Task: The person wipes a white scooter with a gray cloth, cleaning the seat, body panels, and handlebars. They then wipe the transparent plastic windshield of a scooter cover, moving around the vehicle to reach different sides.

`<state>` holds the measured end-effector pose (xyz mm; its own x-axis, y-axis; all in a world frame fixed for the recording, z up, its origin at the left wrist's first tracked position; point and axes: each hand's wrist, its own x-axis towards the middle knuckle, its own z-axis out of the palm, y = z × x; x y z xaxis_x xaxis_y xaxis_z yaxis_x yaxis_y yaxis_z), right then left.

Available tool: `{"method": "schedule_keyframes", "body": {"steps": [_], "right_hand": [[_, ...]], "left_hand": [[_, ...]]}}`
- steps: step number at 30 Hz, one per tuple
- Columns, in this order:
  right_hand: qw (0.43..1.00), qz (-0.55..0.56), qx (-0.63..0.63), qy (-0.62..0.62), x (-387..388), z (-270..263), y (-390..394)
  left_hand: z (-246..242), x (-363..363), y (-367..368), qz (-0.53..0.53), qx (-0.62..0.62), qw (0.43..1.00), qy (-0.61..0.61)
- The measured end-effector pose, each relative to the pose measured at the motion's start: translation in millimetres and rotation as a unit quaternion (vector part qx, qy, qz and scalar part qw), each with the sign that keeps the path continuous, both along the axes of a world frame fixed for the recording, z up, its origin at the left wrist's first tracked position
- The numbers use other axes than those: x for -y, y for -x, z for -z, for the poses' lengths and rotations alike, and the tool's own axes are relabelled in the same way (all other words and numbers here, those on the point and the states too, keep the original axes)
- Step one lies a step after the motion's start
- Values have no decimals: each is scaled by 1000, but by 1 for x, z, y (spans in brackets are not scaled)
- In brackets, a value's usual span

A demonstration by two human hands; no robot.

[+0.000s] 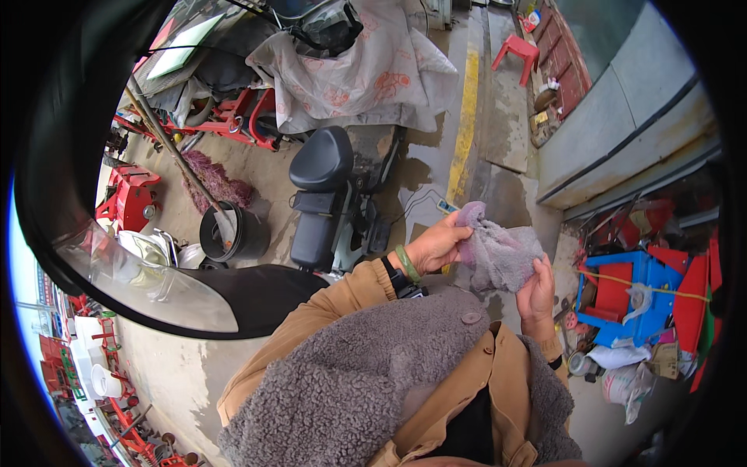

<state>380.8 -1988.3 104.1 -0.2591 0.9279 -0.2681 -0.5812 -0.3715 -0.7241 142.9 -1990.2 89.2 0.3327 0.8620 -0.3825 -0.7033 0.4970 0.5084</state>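
A damp-looking grey-purple cloth (502,251) is stretched between my two hands in front of my body. My left hand (433,244), with a green bangle and a dark watch at the wrist, pinches its upper left end. At the lower right edge, my right hand (536,292) grips the cloth between thumb and fingers. Just beyond my left hand lies a small blue-and-white device (447,206) with a cable. An electric scooter with a black seat (321,159) stands ahead to the left, its front draped with a printed sheet (373,76).
A black bucket (248,233) with a long-handled tool stands left of the scooter. A clear-edged black windshield (152,286) juts in at the left. Blue and red metal parts (627,292) crowd the right side. Farther ahead is a red plastic stool (518,55). The concrete floor has wet patches.
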Motion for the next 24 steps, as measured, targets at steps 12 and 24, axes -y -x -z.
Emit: {"method": "schedule_keyframes", "body": {"steps": [12, 24], "right_hand": [[957, -274, 55, 80, -167, -5, 62], [885, -452, -86, 63, -325, -6, 179]], "left_hand": [[-24, -138, 56, -87, 16, 982, -169], [9, -193, 123, -50, -232, 956, -171]]}}
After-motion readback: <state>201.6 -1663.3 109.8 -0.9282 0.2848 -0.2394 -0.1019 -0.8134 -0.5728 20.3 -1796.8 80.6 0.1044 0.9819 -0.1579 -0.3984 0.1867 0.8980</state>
